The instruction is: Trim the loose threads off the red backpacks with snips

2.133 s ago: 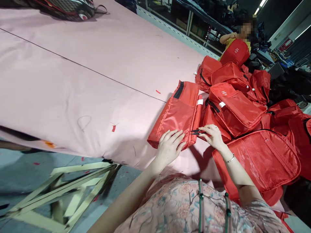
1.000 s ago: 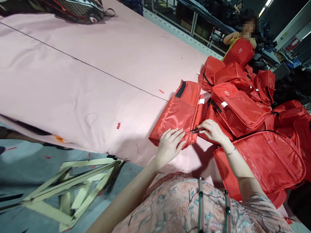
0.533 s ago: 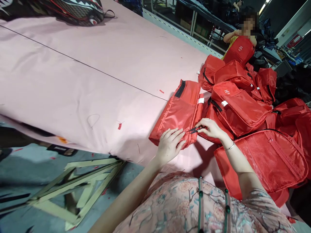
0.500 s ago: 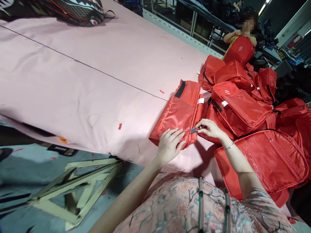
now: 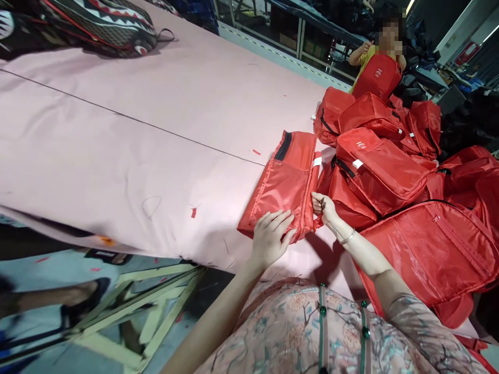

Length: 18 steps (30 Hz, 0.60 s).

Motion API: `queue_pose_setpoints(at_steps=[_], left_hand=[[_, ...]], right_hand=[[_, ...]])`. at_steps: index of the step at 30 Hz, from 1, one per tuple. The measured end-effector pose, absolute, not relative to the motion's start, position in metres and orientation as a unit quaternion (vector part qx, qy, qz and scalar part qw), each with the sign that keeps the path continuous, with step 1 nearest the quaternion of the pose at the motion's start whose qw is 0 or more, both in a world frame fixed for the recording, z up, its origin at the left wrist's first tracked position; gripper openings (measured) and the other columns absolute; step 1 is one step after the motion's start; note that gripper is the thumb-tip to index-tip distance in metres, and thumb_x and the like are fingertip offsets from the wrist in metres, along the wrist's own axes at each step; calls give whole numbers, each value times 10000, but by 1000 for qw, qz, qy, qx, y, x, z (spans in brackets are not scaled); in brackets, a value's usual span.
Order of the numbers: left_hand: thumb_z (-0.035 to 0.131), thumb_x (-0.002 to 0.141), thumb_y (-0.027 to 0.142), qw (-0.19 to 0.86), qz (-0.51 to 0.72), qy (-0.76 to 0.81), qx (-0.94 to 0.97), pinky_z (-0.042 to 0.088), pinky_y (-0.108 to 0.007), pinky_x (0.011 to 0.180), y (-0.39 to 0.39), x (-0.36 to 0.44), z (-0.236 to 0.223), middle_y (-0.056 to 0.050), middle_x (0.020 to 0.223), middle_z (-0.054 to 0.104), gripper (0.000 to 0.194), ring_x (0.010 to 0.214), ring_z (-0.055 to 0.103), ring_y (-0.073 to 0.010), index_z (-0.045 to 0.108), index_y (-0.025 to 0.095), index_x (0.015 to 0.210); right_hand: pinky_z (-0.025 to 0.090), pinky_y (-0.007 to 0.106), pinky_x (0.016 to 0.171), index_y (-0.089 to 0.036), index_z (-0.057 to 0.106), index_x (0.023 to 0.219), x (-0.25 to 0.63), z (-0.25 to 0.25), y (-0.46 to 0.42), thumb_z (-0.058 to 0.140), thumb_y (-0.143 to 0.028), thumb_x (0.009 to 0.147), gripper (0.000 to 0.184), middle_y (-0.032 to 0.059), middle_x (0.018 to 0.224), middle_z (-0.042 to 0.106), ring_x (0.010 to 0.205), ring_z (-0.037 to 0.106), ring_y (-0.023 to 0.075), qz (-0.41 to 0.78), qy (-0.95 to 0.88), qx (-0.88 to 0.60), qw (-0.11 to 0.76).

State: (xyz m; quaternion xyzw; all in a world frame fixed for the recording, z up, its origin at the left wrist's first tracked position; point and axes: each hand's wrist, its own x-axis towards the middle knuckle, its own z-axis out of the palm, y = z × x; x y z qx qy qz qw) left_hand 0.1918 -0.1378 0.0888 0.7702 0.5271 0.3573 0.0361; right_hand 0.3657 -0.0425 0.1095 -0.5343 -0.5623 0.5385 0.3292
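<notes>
A flat red bag point(image 5: 288, 182) lies on the pink table cover point(image 5: 156, 130) right in front of me. My left hand point(image 5: 271, 236) rests on its near end, fingers stretched flat on the fabric. My right hand point(image 5: 323, 205) is curled closed at the bag's right edge, near the seam. A dark bit of the thread snips point(image 5: 322, 199) shows between its fingers; the rest of the tool is hidden in the hand. A thin bracelet sits on that wrist.
A heap of red bags point(image 5: 374, 166) fills the table to the right, and an opened one point(image 5: 432, 249) lies nearest me. A person point(image 5: 380, 49) stands behind the heap. A shark-print backpack point(image 5: 97, 21) lies far left. Under the table edge are a wooden frame point(image 5: 148, 306) and someone's shoe point(image 5: 80, 309).
My right hand has moved left onto the bag's right edge and curled into a fist; the snips' blades no longer stick out. My left hand has stayed flat on the bag.
</notes>
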Motion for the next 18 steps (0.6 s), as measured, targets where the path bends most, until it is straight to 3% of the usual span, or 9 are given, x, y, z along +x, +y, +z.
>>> queue_pose_setpoints(at_steps=[3,7,11,15,18], left_hand=[[533,823,261,20,373,523,766,360,-416,989,-139,185,85,-43,1166,633,317,1106,542,-209,584,256,1135],[538,827,266,26,376,520,767,363,-401,987,-137,183,89,-37,1155,637,285,1104,542,-198,582,249,1108],[515,841,320,60,356,559,746,402,-389,880,-132,194,104,-49,1044,670,195,1003,572,-217,630,221,963],[476,854,411,68,310,589,743,377,-351,685,-125,212,117,-65,851,665,257,818,570,-222,614,196,827],[474,839,482,45,275,595,754,328,-336,635,-120,222,121,-66,752,637,323,738,549,-218,581,186,771]], right_hand=[[131,230,387,-231,174,503,362,97,-48,443,-600,756,522,-92,434,140,383,101,61,644,-456,-493,367],[137,220,407,-216,239,505,370,93,-59,550,-646,692,562,-88,465,193,409,137,49,651,-414,-477,421],[235,214,414,-213,287,552,382,99,-68,419,-743,730,575,-73,498,244,423,222,66,636,-427,-465,443],[406,231,507,-203,505,759,388,110,-75,248,-767,768,620,-8,630,469,538,435,101,583,-480,-463,465],[484,258,693,-184,584,937,388,113,-75,534,-662,712,531,47,870,605,754,559,130,531,-546,-458,459]])
